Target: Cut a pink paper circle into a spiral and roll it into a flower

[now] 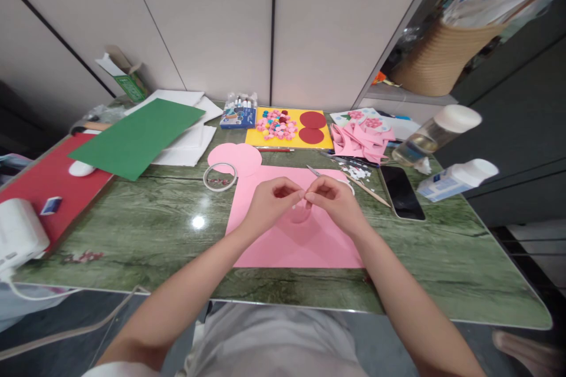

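Both hands meet above a pink paper sheet (pixel 283 247) lying on the green marbled table (pixel 154 230). My left hand (pixel 269 203) and my right hand (pixel 333 200) pinch fingertips together on a small pink paper disc (pixel 300 212) held between them. Both hands are closed in a pinch. A pink paper circle (pixel 234 158) lies at the sheet's far left corner, next to a roll of tape (pixel 220 177). Scissors (pixel 315 172) rest just beyond my right hand.
A green sheet (pixel 137 135) over white papers, a red mat (pixel 48 182), a white device (pixel 17 232), a yellow sheet (pixel 287 129) with small pink pieces and red circles, pink scraps (pixel 360 141), a phone (pixel 401 191), two bottles (pixel 435 134) and a basket (pixel 442 59) surround the work area.
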A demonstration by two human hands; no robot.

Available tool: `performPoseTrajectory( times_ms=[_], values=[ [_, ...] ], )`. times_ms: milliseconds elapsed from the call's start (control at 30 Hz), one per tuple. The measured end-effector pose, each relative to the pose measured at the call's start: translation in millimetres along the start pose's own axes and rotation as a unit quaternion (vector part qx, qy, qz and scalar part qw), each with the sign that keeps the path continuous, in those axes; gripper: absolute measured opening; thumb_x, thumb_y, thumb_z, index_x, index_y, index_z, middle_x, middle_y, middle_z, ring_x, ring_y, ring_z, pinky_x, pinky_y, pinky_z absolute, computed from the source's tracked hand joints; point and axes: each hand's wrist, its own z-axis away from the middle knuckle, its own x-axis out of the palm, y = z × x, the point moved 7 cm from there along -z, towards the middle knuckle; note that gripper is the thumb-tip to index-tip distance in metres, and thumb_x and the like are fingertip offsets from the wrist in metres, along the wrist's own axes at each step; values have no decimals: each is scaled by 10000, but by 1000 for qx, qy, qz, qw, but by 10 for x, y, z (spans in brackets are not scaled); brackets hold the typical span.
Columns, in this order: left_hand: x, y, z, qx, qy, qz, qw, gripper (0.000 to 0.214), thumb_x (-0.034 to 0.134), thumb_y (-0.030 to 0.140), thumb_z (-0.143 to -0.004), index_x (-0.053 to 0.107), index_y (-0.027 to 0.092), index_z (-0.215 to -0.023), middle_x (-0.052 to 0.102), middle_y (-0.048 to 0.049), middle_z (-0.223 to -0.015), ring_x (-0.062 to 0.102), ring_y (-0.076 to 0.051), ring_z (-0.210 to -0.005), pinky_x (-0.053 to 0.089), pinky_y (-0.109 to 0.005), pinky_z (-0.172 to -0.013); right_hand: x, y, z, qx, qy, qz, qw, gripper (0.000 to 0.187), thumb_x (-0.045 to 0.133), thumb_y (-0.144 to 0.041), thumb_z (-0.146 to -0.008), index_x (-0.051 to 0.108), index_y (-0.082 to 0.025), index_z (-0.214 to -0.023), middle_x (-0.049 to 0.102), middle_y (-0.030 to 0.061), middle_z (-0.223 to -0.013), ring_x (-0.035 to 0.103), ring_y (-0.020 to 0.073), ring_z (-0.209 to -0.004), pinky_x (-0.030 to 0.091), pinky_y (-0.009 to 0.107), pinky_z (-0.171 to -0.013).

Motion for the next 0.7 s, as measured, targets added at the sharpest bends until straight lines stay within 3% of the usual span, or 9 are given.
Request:
performPoseTrajectory(
  times_ms=[333, 700],
  values=[
    [14, 54, -4, 11, -28, -18, 999, 149, 618, 269, -742, 690, 143, -777, 704, -58, -800, 622, -150, -747, 467, -249, -694, 15, 10, 7, 21, -27, 12, 999, 222, 708, -338, -703, 545, -189, -711, 622, -16, -636, 609, 130, -606, 472, 289, -617],
    [66, 71, 24, 11, -62, -9, 998, 135, 587, 223, -753, 689, 139, -780, 699, -60, -796, 614, -151, -753, 457, -253, -710, 1, 14, 2, 32, -31, 21, 999, 248, 737, -320, -665, 536, -179, -695, 601, -22, -631, 579, 107, -583, 447, 241, -562]
  ],
)
